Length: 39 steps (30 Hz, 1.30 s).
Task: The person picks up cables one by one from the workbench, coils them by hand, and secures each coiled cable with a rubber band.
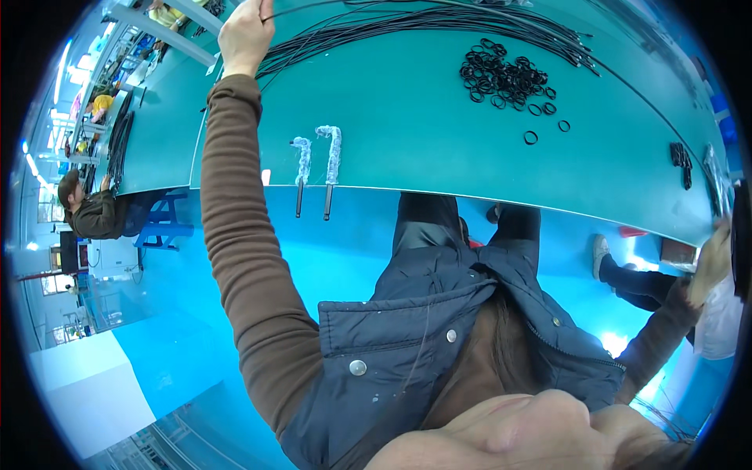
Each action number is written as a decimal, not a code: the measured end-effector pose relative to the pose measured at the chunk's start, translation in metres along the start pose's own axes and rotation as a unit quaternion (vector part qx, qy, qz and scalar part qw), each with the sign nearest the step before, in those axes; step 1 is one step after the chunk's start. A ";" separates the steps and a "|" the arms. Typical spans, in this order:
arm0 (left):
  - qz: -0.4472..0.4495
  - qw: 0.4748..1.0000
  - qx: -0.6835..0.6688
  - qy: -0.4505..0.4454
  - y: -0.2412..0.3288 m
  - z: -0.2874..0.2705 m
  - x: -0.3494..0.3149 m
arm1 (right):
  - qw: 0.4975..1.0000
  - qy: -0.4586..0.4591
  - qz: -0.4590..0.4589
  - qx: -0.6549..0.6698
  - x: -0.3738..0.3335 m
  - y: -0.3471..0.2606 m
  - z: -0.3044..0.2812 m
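My left hand [247,37] is closed around a thin black cable at the far left of the green table [392,102]. The held cable [636,92] arcs over the far side and down toward the right rim. Beneath it lies a bundle of long black cables [439,19]. At the right rim, past the table's corner, is my right hand [711,262]; its fingers are too small and blurred to show what they hold. A pile of black rings [509,78] lies on the table, with a few loose ones nearer me.
Two hooked rods [330,157] wrapped in whitish film jut over the near table edge. Small black parts [681,164] lie at the table's right end. Another person [94,207] sits at a table on the left; someone's leg [638,276] shows at right.
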<state>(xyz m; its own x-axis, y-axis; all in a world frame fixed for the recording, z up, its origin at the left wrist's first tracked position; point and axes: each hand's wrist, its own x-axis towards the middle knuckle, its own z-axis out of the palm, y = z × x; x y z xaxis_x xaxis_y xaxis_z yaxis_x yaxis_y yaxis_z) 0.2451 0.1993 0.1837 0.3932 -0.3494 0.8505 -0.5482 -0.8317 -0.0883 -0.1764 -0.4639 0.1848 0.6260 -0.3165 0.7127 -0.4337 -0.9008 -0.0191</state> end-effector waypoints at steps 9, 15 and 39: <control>0.035 0.907 -0.181 -0.380 0.179 -0.052 -0.031 | 0.896 -0.410 -0.057 0.159 -0.116 -0.152 -0.008; -0.011 0.824 -0.273 -0.496 0.246 -0.066 -0.029 | 0.744 -0.285 -0.083 0.599 -0.122 -0.282 0.022; -0.166 0.448 -0.755 -0.449 0.303 -0.027 -0.143 | 0.751 -0.290 -0.193 0.560 -0.096 -0.291 0.034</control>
<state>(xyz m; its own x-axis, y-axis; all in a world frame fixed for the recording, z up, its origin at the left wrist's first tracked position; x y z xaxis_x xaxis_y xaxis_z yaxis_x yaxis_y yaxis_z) 0.0029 0.0092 0.0493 0.4041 -0.9116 0.0760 0.0433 0.1020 0.9938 -0.0885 -0.1813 0.0983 0.8832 0.2498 0.3969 0.4673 -0.5406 -0.6996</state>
